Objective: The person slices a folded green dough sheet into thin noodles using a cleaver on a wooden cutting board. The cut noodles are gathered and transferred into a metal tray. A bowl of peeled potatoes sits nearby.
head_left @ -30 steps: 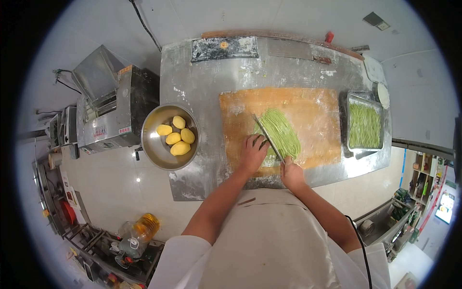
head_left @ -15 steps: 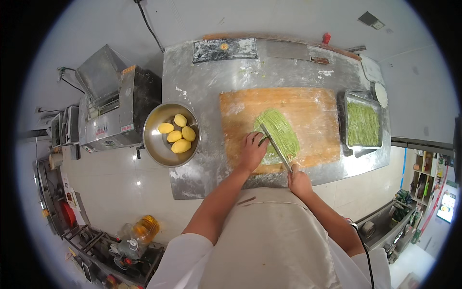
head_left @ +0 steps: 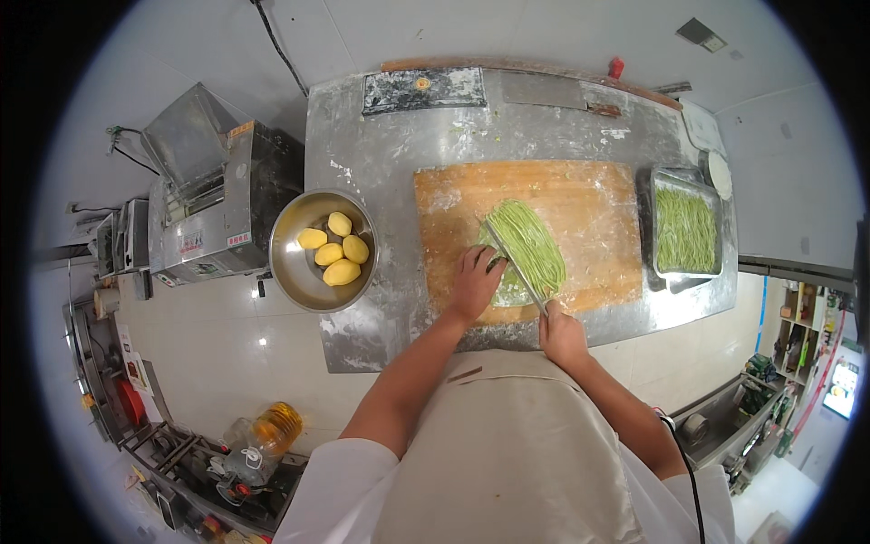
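On the wooden cutting board (head_left: pixel 598 238), a pile of thin green noodles (head_left: pixel 529 239) lies beside an uncut strip of green dough, mostly hidden under my left hand. My right hand (head_left: pixel 564 334) is closed round the handle of a long-bladed kitchen knife (head_left: pixel 517 266). Its blade slants across the green dough, along the left side of the cut strands. With bent fingers, my left hand (head_left: pixel 475 285) presses the dough down just left of the blade. Its fingertips are close to the knife and partly hidden.
Left of the board stands a steel bowl (head_left: pixel 288 283) with several peeled potatoes (head_left: pixel 342 272). A metal tray (head_left: pixel 654 257) of green noodles (head_left: pixel 685 230) sits to the right. Flour dusts the steel table (head_left: pixel 399 150). Beyond its left edge is a metal machine (head_left: pixel 217 204).
The knife and my right hand have shifted slightly left and away from me. More cut strands lie right of the blade. My left hand stays almost in place.
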`<action>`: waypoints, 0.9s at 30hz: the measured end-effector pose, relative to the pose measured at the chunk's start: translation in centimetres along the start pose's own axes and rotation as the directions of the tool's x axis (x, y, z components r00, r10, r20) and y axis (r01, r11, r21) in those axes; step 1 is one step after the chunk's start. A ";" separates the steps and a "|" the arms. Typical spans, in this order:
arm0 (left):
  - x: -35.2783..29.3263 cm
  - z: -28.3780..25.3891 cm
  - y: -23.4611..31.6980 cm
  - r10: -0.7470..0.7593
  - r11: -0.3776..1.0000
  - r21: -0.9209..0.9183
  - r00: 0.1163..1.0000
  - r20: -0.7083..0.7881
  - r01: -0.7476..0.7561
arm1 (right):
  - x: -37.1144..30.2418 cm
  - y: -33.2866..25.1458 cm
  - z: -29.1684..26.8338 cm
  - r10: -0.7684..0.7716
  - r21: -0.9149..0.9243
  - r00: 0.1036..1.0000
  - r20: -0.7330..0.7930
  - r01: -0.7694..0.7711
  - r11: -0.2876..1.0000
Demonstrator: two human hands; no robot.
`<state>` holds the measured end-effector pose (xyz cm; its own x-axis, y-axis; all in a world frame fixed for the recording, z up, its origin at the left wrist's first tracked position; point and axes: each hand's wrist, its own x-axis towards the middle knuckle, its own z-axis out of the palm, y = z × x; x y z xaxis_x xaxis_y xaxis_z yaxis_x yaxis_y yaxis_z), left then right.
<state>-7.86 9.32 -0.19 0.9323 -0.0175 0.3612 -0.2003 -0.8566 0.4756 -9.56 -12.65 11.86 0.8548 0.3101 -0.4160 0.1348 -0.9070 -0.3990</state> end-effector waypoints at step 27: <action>-0.2 0.4 0.4 -0.018 0.999 -0.033 1.000 -0.008 0.018 | -0.1 1.7 2.5 0.042 0.020 0.999 0.005 -0.042 0.999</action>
<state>-7.98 8.77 -0.38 0.9334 0.0025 0.3589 -0.1931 -0.8395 0.5079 -10.68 -13.47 9.19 0.8574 0.2733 -0.4361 0.0889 -0.9133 -0.3974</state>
